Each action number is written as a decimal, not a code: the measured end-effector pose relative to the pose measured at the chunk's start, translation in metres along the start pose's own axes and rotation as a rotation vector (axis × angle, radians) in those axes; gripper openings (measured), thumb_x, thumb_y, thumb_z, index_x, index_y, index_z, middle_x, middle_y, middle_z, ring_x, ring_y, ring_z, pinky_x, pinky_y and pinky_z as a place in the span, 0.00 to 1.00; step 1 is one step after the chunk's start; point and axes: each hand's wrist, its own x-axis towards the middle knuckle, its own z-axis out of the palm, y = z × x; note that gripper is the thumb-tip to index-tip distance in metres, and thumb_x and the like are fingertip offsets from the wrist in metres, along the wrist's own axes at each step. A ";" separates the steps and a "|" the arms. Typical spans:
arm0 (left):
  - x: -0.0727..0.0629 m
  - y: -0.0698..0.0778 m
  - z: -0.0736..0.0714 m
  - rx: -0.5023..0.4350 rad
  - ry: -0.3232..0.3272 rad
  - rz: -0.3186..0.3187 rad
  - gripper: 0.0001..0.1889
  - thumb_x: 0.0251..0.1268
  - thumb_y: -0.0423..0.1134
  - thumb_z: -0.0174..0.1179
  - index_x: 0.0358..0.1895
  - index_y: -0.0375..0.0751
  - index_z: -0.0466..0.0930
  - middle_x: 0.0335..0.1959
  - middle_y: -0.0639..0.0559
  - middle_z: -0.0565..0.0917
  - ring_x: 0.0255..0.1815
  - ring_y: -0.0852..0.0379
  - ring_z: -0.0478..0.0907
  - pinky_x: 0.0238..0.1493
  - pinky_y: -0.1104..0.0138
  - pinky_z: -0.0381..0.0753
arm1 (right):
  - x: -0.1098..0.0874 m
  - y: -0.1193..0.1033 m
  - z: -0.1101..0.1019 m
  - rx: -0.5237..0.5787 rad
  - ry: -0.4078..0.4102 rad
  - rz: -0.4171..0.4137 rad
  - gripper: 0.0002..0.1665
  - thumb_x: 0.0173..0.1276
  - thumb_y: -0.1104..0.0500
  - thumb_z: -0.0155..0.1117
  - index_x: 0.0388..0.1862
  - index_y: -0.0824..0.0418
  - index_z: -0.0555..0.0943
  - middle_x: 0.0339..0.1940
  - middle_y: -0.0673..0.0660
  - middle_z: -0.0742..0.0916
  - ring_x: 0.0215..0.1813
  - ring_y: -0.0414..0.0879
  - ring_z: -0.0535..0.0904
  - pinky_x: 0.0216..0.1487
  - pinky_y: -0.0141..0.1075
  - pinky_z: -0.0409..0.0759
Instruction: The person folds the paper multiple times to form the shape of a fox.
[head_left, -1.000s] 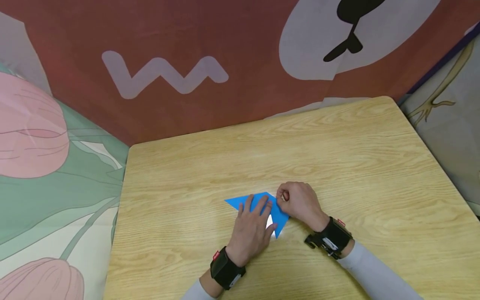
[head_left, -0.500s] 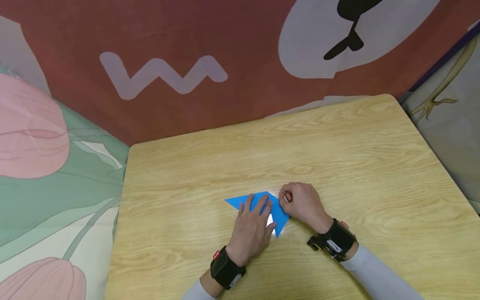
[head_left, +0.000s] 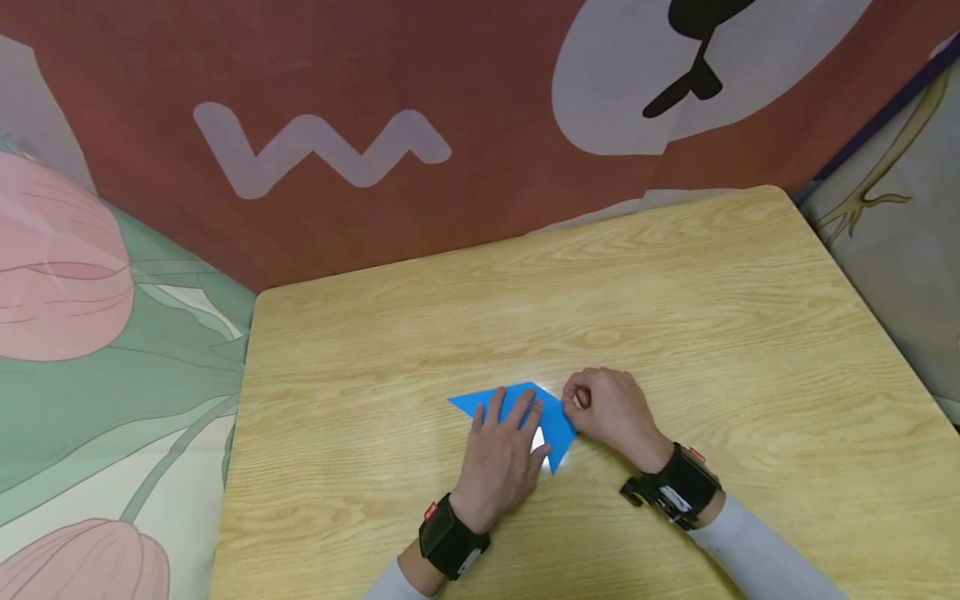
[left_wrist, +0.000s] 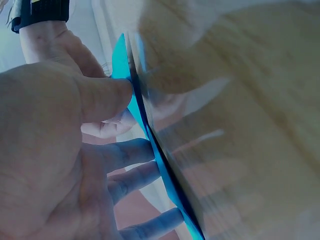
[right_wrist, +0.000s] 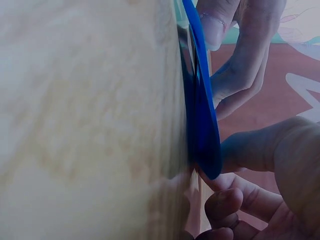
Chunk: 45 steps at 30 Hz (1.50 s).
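The blue paper lies flat on the table, well inside its edges. Over the last second the right hand has slid a little along the paper's upper right edge, from its far point towards its right corner, while the paper and left hand stay put; this suggests a crease is being pressed down along that side. The right hand has its fingers curled and pinches the paper's edge with thumb and forefinger; how far a fingertip reaches beneath is hard to tell. The left hand rests on the paper's middle, fingers spread, so the paper looks well steadied. The paper's left point juts past those fingers, and its near corner shows just beyond the left thumb. Broad stretches of table run left, right and beyond the paper, giving both hands room; farther beyond the paper, the brown backdrop rises at the table's far edge.
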 end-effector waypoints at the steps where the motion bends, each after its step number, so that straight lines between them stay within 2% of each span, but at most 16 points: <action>1: 0.000 0.000 0.000 0.004 -0.002 -0.001 0.32 0.82 0.64 0.50 0.81 0.55 0.69 0.83 0.55 0.69 0.82 0.39 0.67 0.71 0.41 0.79 | -0.001 0.000 0.000 0.002 0.001 0.001 0.13 0.56 0.62 0.75 0.20 0.51 0.81 0.17 0.42 0.71 0.23 0.37 0.66 0.27 0.30 0.59; 15: -0.001 0.000 0.001 0.020 0.025 0.005 0.32 0.82 0.63 0.51 0.81 0.54 0.70 0.82 0.55 0.70 0.81 0.39 0.68 0.70 0.42 0.80 | -0.008 0.006 -0.001 0.030 -0.011 0.015 0.13 0.57 0.63 0.75 0.19 0.52 0.80 0.16 0.42 0.71 0.21 0.37 0.67 0.26 0.29 0.59; 27: 0.001 -0.001 -0.001 -0.041 -0.031 0.001 0.33 0.83 0.63 0.50 0.82 0.53 0.69 0.83 0.54 0.68 0.82 0.38 0.65 0.72 0.40 0.78 | -0.019 0.009 -0.006 0.032 0.006 0.009 0.14 0.55 0.64 0.75 0.19 0.51 0.79 0.16 0.41 0.70 0.22 0.37 0.66 0.28 0.30 0.60; 37: -0.001 -0.001 -0.001 -0.033 -0.008 -0.004 0.34 0.82 0.64 0.51 0.82 0.53 0.69 0.83 0.54 0.68 0.82 0.38 0.66 0.71 0.40 0.78 | -0.023 0.012 -0.006 0.047 0.007 0.032 0.13 0.55 0.64 0.75 0.20 0.49 0.81 0.17 0.41 0.71 0.22 0.35 0.66 0.28 0.29 0.60; 45: -0.002 -0.001 0.000 -0.036 0.056 0.008 0.38 0.77 0.69 0.55 0.80 0.52 0.70 0.82 0.53 0.70 0.80 0.38 0.68 0.69 0.41 0.81 | -0.025 0.013 -0.010 0.044 0.005 0.028 0.13 0.55 0.65 0.75 0.20 0.50 0.80 0.17 0.41 0.71 0.22 0.36 0.66 0.29 0.29 0.61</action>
